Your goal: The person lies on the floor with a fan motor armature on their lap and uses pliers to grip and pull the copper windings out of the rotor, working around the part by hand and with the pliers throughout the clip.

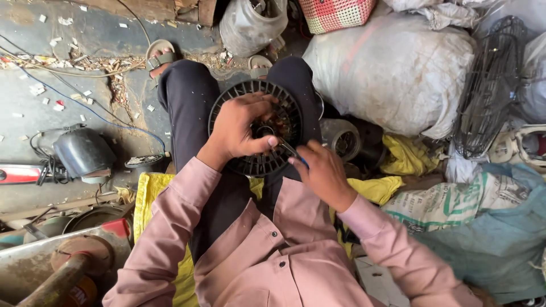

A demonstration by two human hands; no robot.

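A round black slotted fan-motor cover (284, 111) rests on my lap between my knees. My left hand (239, 128) lies over its middle, fingers curled on the hub and thumb pressed near the centre. My right hand (321, 170) sits at the cover's lower right edge, gripping a thin metal tool with a blue handle (294, 152) whose tip points into the hub. The motor parts under my left fingers are mostly hidden.
A dark motor housing (82, 150) with cables lies on the floor at left. White sacks (392, 68), a wire fan guard (489, 85) and printed bags (455, 204) crowd the right. A grey cylinder part (341, 136) sits beside my right knee. Yellow cloth (151, 190) lies under me.
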